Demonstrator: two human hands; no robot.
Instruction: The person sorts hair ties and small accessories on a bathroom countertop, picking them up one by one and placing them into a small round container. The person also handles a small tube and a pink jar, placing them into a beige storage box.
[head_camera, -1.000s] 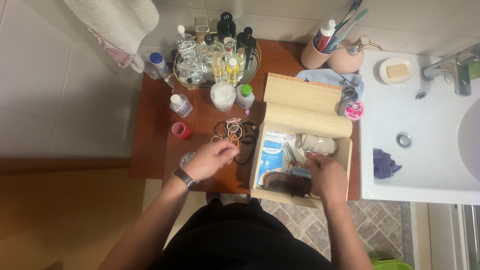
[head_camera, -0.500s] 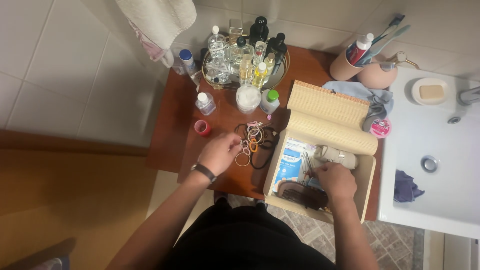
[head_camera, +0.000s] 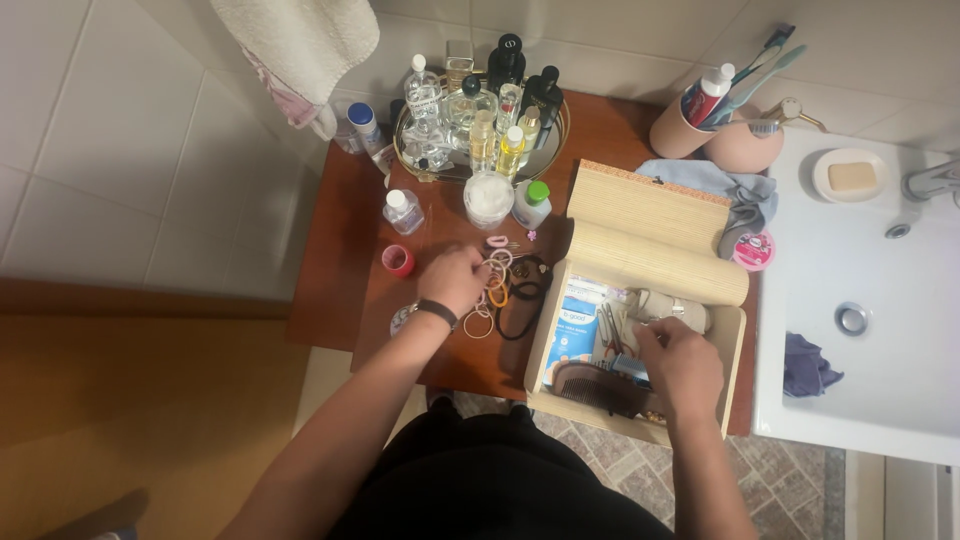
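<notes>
Hair ties (head_camera: 505, 290) at frame centre lie under the left hand (head_camera: 455, 280), fingers pinching one (apparently); the right hand (head_camera: 680, 362) rests loosely curled in the bamboo box (head_camera: 640, 215).

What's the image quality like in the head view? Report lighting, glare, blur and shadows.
Head view: warm indoor light, fairly even; soft overall, so the hair ties by the left hand blur together; right hand slightly smeared inside the box; mild glare on the sink and the tray; floor at lower left falls into shadow.

Left hand (head_camera: 456, 280) on hair ties (head_camera: 505, 285); right hand (head_camera: 680, 360) inside open box (head_camera: 735, 345).
</notes>
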